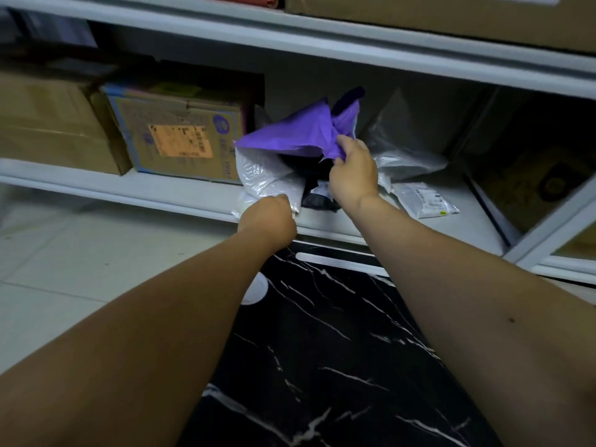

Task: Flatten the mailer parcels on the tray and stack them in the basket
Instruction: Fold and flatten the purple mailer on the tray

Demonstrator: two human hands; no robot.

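I see a bright purple mailer (300, 130) on top of the pile, with a dark, near-black flap at its upper tip. Under it sits a translucent white bubble mailer (264, 180) with a glossy, dimpled texture, and beside that a black parcel (317, 195) carrying a small white label. To the right lies a small white packet (422, 199) with black print and a yellow spot. The shelf (161, 188) is pale grey. A brown cardboard box (180, 133) has blue edging and an orange label. My lap shows black fabric (322, 350) streaked with white marble-like veins. The floor (80, 269) is off-white tile.
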